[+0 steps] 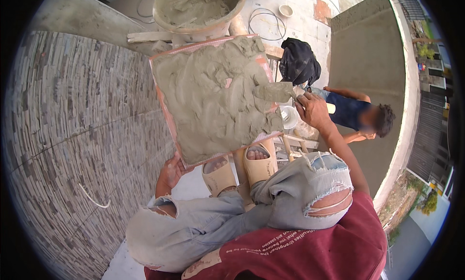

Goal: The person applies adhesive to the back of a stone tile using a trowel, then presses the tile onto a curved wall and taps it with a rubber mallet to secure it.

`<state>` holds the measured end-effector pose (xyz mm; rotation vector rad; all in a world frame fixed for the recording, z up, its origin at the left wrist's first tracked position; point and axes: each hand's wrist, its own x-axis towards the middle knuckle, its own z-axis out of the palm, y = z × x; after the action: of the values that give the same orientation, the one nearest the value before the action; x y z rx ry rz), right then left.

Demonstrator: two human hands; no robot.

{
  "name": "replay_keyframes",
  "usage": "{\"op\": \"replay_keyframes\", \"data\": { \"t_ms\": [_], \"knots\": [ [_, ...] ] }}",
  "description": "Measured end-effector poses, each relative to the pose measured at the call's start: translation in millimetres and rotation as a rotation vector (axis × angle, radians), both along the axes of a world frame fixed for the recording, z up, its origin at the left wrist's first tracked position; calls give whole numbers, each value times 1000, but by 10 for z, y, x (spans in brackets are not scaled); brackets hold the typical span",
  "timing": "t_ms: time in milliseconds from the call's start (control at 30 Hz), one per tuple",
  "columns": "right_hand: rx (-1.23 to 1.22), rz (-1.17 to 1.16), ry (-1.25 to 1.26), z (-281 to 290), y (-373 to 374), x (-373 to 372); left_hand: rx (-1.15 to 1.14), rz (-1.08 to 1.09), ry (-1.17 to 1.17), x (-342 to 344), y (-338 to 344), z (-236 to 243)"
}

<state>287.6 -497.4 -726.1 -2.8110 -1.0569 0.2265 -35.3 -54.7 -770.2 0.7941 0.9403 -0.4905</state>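
Note:
A square tile (203, 101) with a red-edged mesh-like pattern is thickly spread with wet grey mortar, held over my knees and sandals. My left hand (172, 172) grips its lower-left corner from beneath, fingers partly hidden by it. My right hand (312, 110) is closed on the handle of a trowel (275, 91), whose mortar-coated blade rests on the mortar at the tile's right side. A pale cup (288, 116) sits just below the trowel, partly behind the tile.
A bucket of mortar (193, 4) stands beyond the tile. Wooden rungs (302, 143) are below me. A stone-patterned wall (72, 149) lines my left. At right, a co-worker in dark blue (348, 108) is low beside a rendered wall (368, 47); a black cloth bundle (300, 59) lies nearby.

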Motion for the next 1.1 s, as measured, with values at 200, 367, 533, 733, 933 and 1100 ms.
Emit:
{"op": "replay_keyframes", "data": {
  "t_ms": [200, 367, 533, 733, 933, 1100],
  "knots": [
    [84, -80, -26, -232, 328, 609, 11, -22, -36, -76, 46, -64],
    [291, -296, 494, -592, 177, 858, 7, -22, -29, -61, 37, -73],
    [573, -763, 1198, -627, -3, 402, 16, -10, -26, -51, 30, -29],
    [468, -820, 1340, -688, -508, -180, 27, -10, -36, -4, -5, 68],
    [357, -771, 1087, -646, -743, -314, 15, 1, -30, -69, 25, -40],
    [385, -851, 992, -263, -510, -306, 40, 18, -54, -68, -18, -35]
  ]
}}
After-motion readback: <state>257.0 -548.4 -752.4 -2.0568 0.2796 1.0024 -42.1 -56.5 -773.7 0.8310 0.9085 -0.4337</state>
